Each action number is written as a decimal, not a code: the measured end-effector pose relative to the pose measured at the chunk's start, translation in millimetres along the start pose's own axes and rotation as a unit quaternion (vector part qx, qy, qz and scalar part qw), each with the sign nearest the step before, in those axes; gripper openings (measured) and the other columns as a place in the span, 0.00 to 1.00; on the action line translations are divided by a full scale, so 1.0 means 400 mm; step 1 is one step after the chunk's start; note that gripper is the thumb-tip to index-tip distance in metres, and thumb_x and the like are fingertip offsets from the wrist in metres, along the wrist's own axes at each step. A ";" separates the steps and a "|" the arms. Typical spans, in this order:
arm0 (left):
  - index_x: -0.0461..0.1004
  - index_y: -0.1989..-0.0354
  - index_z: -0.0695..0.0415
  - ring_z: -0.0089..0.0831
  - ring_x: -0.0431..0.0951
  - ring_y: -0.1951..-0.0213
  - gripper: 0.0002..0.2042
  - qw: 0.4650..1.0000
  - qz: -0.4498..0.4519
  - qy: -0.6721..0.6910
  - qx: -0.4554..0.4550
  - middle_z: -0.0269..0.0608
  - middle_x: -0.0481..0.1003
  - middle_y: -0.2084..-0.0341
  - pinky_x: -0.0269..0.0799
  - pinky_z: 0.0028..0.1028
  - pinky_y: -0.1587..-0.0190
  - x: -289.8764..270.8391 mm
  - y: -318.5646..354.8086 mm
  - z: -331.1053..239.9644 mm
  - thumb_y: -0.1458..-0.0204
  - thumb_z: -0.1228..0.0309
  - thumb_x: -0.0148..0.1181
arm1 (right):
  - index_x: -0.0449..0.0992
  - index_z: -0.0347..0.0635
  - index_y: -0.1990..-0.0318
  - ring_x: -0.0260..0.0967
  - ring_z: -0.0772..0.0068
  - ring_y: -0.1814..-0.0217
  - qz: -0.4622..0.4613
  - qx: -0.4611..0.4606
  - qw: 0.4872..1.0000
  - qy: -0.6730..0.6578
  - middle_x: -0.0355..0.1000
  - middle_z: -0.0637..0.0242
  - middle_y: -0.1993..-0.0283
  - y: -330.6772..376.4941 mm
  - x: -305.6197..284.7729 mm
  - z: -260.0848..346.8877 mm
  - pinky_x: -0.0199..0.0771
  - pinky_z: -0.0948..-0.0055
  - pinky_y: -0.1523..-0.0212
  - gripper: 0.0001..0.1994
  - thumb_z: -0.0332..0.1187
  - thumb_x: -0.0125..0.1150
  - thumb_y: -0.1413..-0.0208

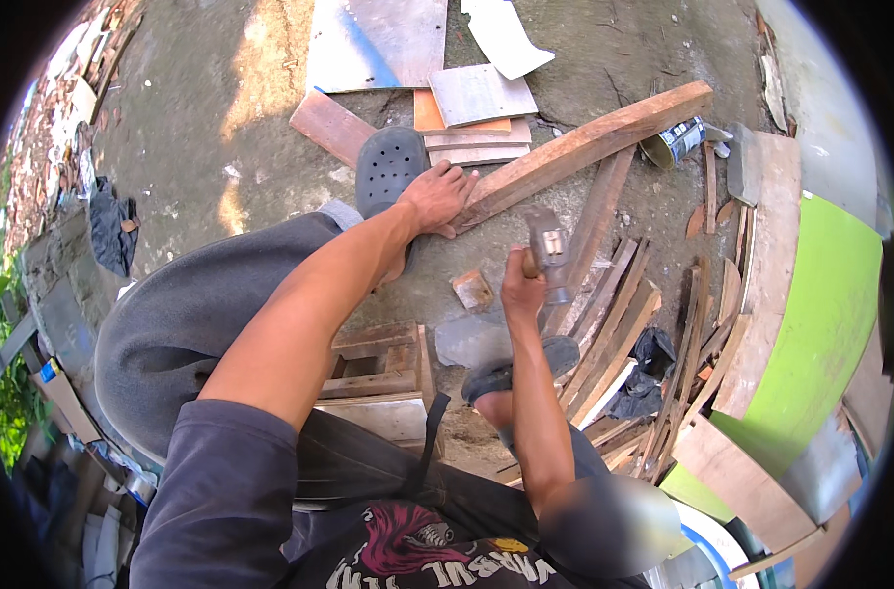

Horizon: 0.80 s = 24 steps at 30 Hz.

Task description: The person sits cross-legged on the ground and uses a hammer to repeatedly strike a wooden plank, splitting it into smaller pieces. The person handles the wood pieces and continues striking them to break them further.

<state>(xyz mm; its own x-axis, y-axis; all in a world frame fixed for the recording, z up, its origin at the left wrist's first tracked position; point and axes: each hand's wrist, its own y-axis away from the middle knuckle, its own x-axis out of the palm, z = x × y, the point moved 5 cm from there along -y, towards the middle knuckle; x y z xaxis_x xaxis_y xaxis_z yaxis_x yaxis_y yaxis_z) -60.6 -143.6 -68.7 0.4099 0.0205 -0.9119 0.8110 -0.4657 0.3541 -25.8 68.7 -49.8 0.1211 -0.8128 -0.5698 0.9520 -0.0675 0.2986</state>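
Observation:
A thick wooden beam (584,147) lies slantwise across the ground, its near-left end beside my foot. My left hand (437,196) grips that end, thumb on the near side and fingers on the far side, right next to a grey clog (390,167) on my foot. In my right hand (522,285) is a hammer (549,240), held by its handle with the head raised to the right of the fist and slightly blurred. Below the beam, a small wooden block (472,290) sits on the ground between my feet.
A wooden crate-like frame (378,368) stands beneath me. To the right lie several wood strips (604,304), a black plastic bag (648,368) and a green panel (825,285). An open tin can (675,144) is near the beam's far end. Boards (481,96) lie ahead.

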 end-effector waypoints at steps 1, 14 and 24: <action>0.55 0.32 0.72 0.33 0.67 0.47 0.57 1.000 0.001 -0.005 0.002 0.39 0.71 0.56 0.57 0.32 0.38 -0.003 -0.010 -0.002 0.64 0.39 0.69 | 0.78 0.31 0.66 0.77 0.54 0.72 0.040 -0.018 0.999 0.001 0.75 0.48 0.75 0.005 0.030 -0.050 0.73 0.57 0.66 0.13 0.36 0.62 0.47; 0.56 0.32 0.70 0.29 0.67 0.46 0.53 0.998 0.026 -0.049 -0.022 0.36 0.72 0.54 0.57 0.31 0.39 0.015 -0.024 0.025 0.60 0.43 0.67 | 0.77 0.34 0.67 0.71 0.69 0.76 -0.013 0.072 0.997 -0.039 0.72 0.65 0.79 0.006 0.061 -0.033 0.69 0.68 0.72 0.12 0.37 0.62 0.42; 0.53 0.31 0.72 0.29 0.66 0.47 0.57 0.996 0.005 -0.091 -0.024 0.36 0.72 0.54 0.55 0.31 0.36 0.042 -0.009 0.014 0.62 0.38 0.65 | 0.77 0.32 0.70 0.71 0.67 0.77 -0.084 -0.021 0.993 -0.080 0.72 0.62 0.79 0.002 0.042 0.064 0.71 0.65 0.71 0.08 0.30 0.61 0.45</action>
<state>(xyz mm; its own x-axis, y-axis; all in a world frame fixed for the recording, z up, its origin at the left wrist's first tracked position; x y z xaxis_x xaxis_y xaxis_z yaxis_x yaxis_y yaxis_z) -59.1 -146.6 -86.3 0.3391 -0.1475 -0.9291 0.8281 -0.4218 0.3692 -30.2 40.5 -39.6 -0.0832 -0.8735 -0.4797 0.9662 -0.1885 0.1758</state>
